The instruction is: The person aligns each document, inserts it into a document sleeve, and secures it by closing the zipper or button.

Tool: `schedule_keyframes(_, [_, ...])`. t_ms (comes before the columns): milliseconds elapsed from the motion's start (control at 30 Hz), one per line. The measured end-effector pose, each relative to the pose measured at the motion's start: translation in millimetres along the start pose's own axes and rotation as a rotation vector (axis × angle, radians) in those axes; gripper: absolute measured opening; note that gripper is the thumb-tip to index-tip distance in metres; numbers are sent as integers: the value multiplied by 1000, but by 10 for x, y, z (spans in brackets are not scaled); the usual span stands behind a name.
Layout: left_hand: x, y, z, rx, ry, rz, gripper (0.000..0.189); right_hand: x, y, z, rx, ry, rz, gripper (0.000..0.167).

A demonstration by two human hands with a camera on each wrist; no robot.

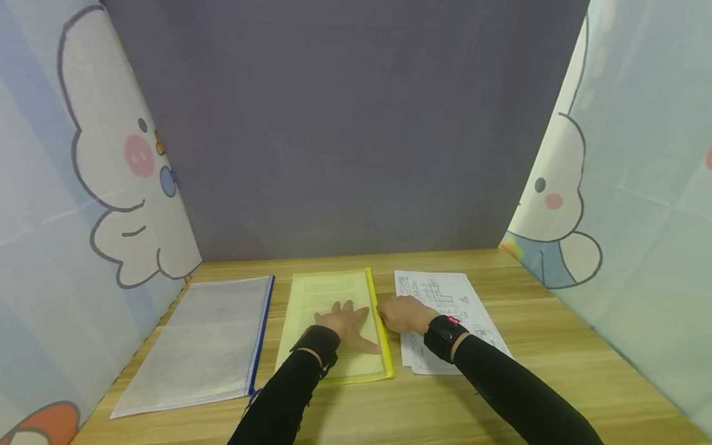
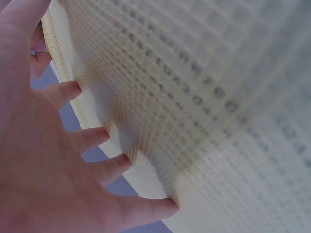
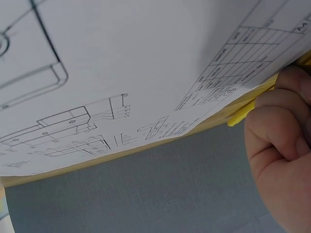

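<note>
A yellow mesh zipper pouch lies flat with a printed sheet inside, its text showing through. My left hand presses on it with fingers spread; the left wrist view shows the fingertips denting the mesh. Along the pouch's right side runs a bright yellow zipper edge. There my right hand has its fingers curled tightly and pinches at the zipper, about halfway along. The fingers themselves hide what lies between them. In the right wrist view, the yellow edge shows just beside the curled fingers.
White sheets with line drawings lie right of the pouch, under my right wrist. On the left is a clear mesh pouch with a blue zipper edge. A dark panel stands behind the wooden table, with printed curtains at both sides.
</note>
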State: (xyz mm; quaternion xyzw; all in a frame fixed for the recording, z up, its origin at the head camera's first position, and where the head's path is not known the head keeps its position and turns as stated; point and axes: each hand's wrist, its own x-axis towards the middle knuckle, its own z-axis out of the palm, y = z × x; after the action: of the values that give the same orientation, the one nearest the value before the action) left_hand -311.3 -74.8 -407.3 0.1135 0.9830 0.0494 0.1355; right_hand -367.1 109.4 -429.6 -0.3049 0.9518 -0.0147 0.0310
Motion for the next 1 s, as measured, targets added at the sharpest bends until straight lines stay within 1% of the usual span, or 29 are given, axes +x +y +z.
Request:
schedule_keyframes(267, [-18,5,-20,10,-17,-8,103,-30,-15,5,16,-9,-1,18])
schedule_keyframes(533, [-10,7,-16,13,-26,-13,104,-92,-23,17,52,-10,-12,13])
schedule_keyframes(833, [2,3,0,5,-24,-12,103,-147,-41,32,29,-9,-32,18])
schedule_keyframes(1000, [5,0,-10,7,-19,-11,103,-186,-74,12,45,-20,-33,20])
